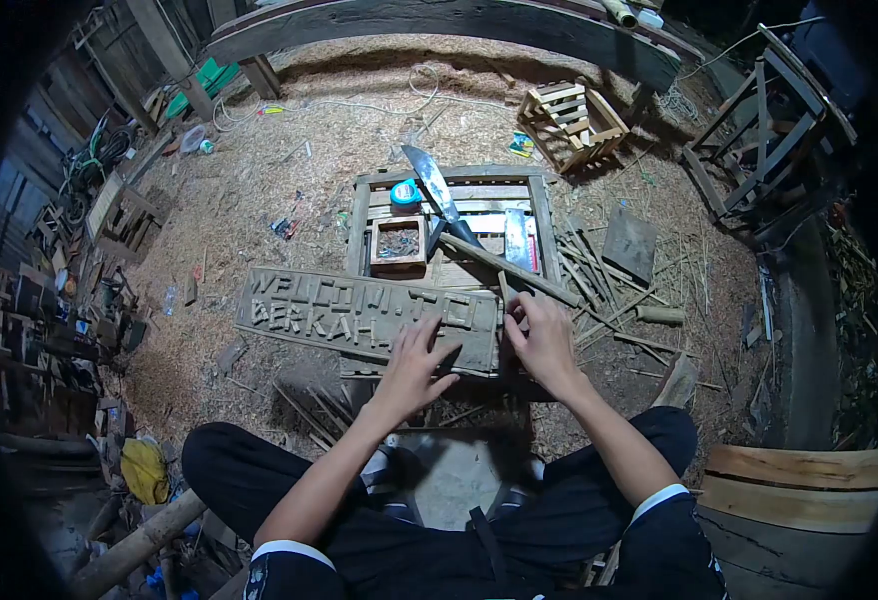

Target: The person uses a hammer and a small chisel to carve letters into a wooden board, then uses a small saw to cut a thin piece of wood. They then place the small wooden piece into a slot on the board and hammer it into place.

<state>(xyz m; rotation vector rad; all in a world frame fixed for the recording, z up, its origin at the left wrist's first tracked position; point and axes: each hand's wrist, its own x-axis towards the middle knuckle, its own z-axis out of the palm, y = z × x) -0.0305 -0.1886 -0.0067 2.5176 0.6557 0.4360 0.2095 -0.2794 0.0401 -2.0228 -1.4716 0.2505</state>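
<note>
A long wooden sign board (369,312) lies tilted across a slatted wooden crate table, with raised letters reading "WELCOM. TO" above "BERKAH". My left hand (415,366) rests on its lower part, right of the second word, fingers spread. At the board's right end, my right hand (543,340) has its fingers curled and thumb toward a thin wooden strip (502,288), which it appears to pinch. Beyond the board are a machete (433,188), a small wooden box (398,243) of nails, a blue tape measure (405,194) and a metal blade (516,238).
The slatted table (545,225) stands between my knees and a long beam bench (459,22). Thin sticks (599,275) and a flat board (630,245) lie to the right. A slatted wooden crate (574,125) sits farther back. Wood shavings cover the ground.
</note>
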